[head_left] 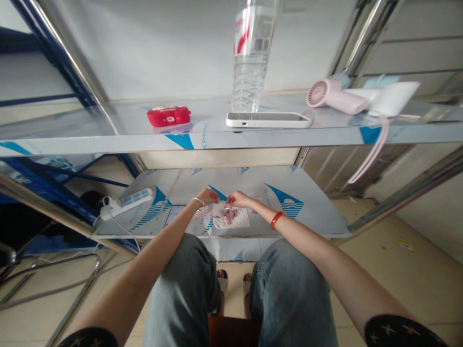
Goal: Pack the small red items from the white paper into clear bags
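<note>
My left hand, with a silver bangle at the wrist, is over the lower shelf with its fingers drawn together. My right hand, wearing an orange-red bracelet, is close beside it, thumb and fingers pinched. What either hand holds is too small to make out. Just below the fingertips lies a white sheet or cloth with a cluster of small red and pink bead-like pieces on it. Clear plastic, perhaps small bags, shows on both sides of it. A flat, pale-screened object lies partly behind my left forearm.
The lower shelf holds a white power strip with cables at the left. On the upper shelf are a red case, a white-cased phone, a clear bottle and a pink handheld fan with a hanging strap.
</note>
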`<state>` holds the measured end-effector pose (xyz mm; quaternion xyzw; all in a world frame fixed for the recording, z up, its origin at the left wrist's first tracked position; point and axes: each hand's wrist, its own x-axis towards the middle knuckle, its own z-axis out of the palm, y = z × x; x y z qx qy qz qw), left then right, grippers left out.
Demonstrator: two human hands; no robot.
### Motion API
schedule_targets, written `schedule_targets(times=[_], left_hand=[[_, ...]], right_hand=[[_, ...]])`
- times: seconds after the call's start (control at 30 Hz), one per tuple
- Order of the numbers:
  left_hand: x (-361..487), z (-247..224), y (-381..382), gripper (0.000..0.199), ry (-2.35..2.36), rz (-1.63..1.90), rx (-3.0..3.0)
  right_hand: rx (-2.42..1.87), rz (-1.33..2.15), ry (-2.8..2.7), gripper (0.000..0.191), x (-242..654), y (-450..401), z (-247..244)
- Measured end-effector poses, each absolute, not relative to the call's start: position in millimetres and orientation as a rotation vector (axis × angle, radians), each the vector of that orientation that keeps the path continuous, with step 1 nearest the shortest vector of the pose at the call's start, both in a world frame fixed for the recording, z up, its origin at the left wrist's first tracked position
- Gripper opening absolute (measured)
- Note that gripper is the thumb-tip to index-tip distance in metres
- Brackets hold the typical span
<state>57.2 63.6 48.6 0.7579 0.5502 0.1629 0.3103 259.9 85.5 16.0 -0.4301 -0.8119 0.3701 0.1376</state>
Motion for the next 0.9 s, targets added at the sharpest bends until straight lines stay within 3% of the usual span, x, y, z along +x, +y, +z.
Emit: schedule_targets(times=[0.2, 0.53, 0.9], left_hand=[[62, 52, 62, 0.017, 1.462, 0.188, 2.152], [62, 56, 57, 0.016, 1.493, 0.233, 2.084], [66, 55, 62, 0.012, 1.569, 0.256, 2.145]], right_hand=[[-1.213, 1.045, -2.341, 0.017, 257, 85, 15], [-1.043, 0.956, -2.267, 0.014, 247, 84, 15], [-1.142, 0.917, -2.256, 0.013, 241, 74, 25]])
